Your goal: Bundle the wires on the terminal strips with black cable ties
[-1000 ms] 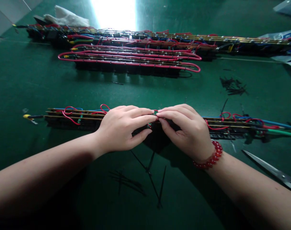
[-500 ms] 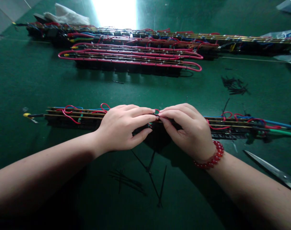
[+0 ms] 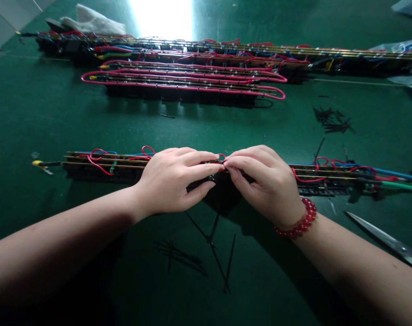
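Note:
A long, dark strip assembly (image 3: 90, 168) with brass-coloured rails lies across the table, red wire loops (image 3: 100, 165) rising from it. My left hand (image 3: 178, 179) rests over its middle, fingers stretched out and thumb apart, fingertips on the top rails. Opposite it, my right hand (image 3: 267, 183) is closed in a pinch, its thumb and forefinger meeting right by the left fingertips. A small red wire loop (image 3: 222, 156) shows just behind both sets of fingertips. Whatever the pinch holds is too small and covered to make out.
Thin black cable ties lie in front (image 3: 182, 257), with another pile (image 3: 333, 120) at the back right. Scissors (image 3: 389, 237) lie beside my right forearm. Farther back stand more wired strips (image 3: 192, 86) with thick red cables, and a white cloth (image 3: 93, 20).
The right thumb and fingertips have shifted very slightly at the pinch. The left hand keeps its place on the strip, and the view has moved a touch.

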Tool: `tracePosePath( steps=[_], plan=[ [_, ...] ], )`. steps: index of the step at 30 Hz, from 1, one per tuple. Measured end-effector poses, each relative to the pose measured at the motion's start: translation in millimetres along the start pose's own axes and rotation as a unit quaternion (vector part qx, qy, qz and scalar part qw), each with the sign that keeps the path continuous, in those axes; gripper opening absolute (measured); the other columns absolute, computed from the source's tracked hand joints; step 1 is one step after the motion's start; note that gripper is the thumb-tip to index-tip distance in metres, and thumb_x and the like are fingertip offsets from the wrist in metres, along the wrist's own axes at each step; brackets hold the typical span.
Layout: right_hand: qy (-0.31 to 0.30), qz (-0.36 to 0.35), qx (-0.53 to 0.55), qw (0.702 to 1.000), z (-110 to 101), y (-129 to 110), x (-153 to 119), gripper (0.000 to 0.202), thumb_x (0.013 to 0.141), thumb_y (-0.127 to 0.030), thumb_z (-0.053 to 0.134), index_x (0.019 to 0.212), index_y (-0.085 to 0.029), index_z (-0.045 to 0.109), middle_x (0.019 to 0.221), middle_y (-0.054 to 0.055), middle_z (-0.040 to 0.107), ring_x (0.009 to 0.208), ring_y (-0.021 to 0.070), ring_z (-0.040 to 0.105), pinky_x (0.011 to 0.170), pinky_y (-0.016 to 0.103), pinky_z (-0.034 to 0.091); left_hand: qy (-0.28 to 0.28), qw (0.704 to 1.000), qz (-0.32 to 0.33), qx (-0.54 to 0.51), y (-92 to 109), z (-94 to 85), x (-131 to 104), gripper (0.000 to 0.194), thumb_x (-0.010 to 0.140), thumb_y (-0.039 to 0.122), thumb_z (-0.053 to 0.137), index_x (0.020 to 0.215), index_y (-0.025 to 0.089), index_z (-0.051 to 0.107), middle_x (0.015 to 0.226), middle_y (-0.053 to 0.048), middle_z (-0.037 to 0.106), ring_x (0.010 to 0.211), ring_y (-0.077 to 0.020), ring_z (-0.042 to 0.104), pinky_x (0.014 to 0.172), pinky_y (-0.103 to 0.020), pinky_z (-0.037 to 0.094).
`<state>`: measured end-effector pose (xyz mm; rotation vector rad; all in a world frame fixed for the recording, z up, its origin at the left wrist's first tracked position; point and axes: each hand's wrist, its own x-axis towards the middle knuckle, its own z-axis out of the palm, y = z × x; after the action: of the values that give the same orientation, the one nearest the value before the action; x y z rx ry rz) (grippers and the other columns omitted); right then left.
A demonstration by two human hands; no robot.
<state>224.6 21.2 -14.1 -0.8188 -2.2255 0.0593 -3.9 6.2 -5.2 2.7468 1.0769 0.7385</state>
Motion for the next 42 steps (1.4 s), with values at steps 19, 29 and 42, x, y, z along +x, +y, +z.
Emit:
tracePosePath(
  steps=[19,29,42],
  plan=[
    [0.001,-0.015,0.002,1.000,-0.1,-0.1,1.6,0.008,0.087,-0.010,0.063,0.090,-0.017,0.064,0.088,0.010,0.074,0.081,0.0215,0.066,0.074,0.037,0.056,-0.014,1.000,-0.014,0.019,2.6,0.6,1.7,0.034,0.099,0.037,0.054,0.127,0.021,0.066,0.133,-0.003,0.069,0.113,-0.0237,0.068,0.095,-0.039,0.055],
    [0.001,0.009,0.018,1.000,-2.6,-2.1,0.7,0.011,0.087,-0.009,0.061,0.090,-0.020,0.061,0.091,0.008,0.072,0.083,0.0201,0.066,0.074,0.035,0.056,-0.011,1.000,-0.016,0.011,2.2,0.5,2.0,0.033,0.099,0.036,0.054,0.127,0.021,0.066,0.132,-0.003,0.070,0.113,-0.0235,0.068,0.094,-0.040,0.056],
    [0.001,0.011,0.021,1.000,-3.7,-1.8,0.8,0.015,0.087,-0.009,0.059,0.092,-0.023,0.059,0.091,0.006,0.071,0.083,0.0193,0.066,0.072,0.034,0.055,-0.012,1.000,-0.018,0.015,1.7,0.9,2.9,0.031,0.102,0.033,0.049,0.125,0.023,0.067,0.129,-0.004,0.071,0.111,-0.0216,0.069,0.093,-0.037,0.056]
  ],
)
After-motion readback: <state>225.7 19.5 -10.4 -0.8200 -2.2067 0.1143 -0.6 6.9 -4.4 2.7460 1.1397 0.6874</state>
